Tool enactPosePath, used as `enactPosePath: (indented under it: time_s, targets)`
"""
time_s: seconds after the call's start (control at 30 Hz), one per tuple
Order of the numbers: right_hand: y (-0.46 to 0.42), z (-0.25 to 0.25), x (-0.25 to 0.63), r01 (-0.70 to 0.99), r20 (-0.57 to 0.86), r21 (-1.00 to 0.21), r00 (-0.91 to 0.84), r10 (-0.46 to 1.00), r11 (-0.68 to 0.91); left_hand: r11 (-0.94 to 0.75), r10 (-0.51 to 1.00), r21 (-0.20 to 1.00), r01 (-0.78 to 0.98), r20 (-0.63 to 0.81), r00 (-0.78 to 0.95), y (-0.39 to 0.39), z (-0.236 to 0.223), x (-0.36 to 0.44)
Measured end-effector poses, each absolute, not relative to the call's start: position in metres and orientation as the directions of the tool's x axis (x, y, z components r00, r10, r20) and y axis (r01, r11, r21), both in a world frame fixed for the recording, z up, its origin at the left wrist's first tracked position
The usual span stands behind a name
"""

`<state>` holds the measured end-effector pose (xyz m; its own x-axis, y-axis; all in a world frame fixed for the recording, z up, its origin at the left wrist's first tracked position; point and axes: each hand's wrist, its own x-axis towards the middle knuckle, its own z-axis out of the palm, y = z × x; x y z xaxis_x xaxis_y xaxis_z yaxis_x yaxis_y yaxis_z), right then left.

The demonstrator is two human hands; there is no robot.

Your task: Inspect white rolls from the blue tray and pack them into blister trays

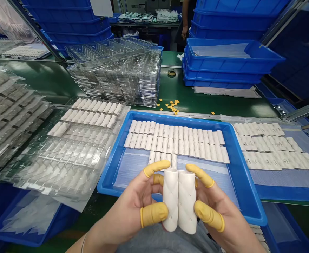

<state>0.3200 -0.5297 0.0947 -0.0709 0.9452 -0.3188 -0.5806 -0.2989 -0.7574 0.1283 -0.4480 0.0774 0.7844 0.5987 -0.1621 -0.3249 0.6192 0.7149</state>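
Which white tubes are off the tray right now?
The white tube in the left hand and the white tube in the right hand, held side by side; the other tubes lie in rows in the blue tray.

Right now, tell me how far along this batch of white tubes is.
Done: rows of white tubes line the far half of the blue tray. In hand: the left hand and right hand each hold one tube. Left: more tubes sit in the clear plastic trays at left.

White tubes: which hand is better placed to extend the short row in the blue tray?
Probably the right hand: its tube sits below free space at the row's open end; the tube in the left hand sits below placed tubes.
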Motion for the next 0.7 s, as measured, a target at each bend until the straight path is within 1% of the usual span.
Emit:
enactPosePath:
  time_s: [0.13, 0.33, 0.57, 0.7]
  targets:
    - [-0.529, 0.094, 0.319, -0.568, -0.320, -0.768, -0.060, 0.946, -0.295, 0.633, 0.582, 0.709, -0.311, -0.171, 0.795, -0.449, 0.080, 0.130]
    - [-0.528, 0.088, 0.320, -0.543, -0.245, -0.804, -0.068, 0.967, -0.242, 0.640, 0.586, 0.702, -0.313, -0.182, 0.790, -0.451, 0.081, 0.130]
    - [-0.527, 0.091, 0.320, -0.557, -0.274, -0.782, -0.095, 0.957, -0.279, 0.642, 0.565, 0.698, -0.316, -0.152, 0.811, -0.447, 0.083, 0.131]
    - [-0.532, 0.094, 0.321, -0.564, -0.272, -0.769, -0.141, 0.952, -0.303, 0.628, 0.560, 0.719, -0.296, -0.155, 0.814, -0.451, 0.089, 0.129]
